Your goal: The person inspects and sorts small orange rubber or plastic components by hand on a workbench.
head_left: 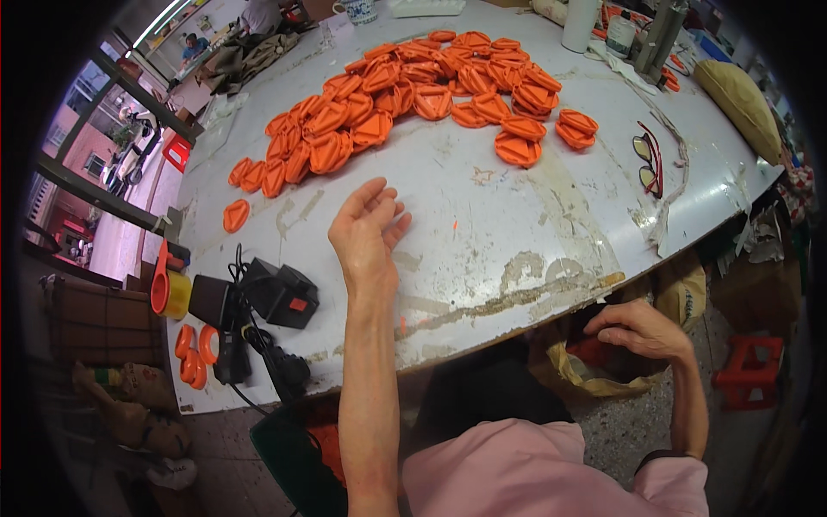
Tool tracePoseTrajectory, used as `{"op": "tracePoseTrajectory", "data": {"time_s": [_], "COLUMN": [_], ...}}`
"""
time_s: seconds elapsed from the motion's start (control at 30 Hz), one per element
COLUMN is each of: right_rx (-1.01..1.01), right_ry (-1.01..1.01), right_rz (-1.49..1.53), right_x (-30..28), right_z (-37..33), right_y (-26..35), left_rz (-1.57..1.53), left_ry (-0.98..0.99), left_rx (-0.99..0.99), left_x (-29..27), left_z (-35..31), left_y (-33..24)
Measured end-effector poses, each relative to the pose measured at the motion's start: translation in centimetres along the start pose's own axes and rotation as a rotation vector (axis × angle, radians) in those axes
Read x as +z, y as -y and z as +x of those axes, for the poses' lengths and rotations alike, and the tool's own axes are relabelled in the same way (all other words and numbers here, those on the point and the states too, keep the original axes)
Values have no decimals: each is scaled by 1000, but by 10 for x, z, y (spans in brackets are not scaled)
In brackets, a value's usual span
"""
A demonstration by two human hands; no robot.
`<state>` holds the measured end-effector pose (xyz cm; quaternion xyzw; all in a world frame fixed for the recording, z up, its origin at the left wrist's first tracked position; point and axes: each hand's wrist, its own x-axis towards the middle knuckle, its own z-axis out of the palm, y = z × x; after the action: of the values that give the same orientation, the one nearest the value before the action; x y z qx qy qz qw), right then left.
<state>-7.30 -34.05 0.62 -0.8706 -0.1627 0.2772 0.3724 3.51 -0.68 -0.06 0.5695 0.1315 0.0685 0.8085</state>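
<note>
My left hand (369, 226) is raised over the table, palm turned inward, fingers loosely bent and apart with nothing in them. It is nearest to a big heap of orange round plastic pieces (370, 129), each with a triangular shape on its face. My right hand (642, 329) hangs past the table's front edge, above an open yellowish sack (564, 366) with something reddish-orange inside. Its fingers stretch out beside the thumb, and no object shows in them. One loose orange piece (236, 215) lies left of the heap; a few others (519, 142) lie at its right end.
Black power adapters (280, 293) with cables lie on the front left of the table (482, 233), beside orange rings (207, 345) and a yellow tape roll (170, 295). Glasses (650, 164) rest at the right. A red stool (749, 370) stands on the floor.
</note>
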Motion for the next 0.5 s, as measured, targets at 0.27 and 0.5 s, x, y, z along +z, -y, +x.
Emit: {"op": "tracePoseTrajectory", "data": {"time_s": [0.27,0.5], "right_rx": [-579,-332], "right_ry": [-669,-847], "right_rz": [-218,-600], "right_x": [-60,-44], "right_z": [142,212], "right_y": [74,26], "left_rz": [-95,-146], "left_ry": [-58,-57], "left_rx": [17,-13], "left_x": [-6,4], "left_z": [7,3], "left_y": [9,11]}}
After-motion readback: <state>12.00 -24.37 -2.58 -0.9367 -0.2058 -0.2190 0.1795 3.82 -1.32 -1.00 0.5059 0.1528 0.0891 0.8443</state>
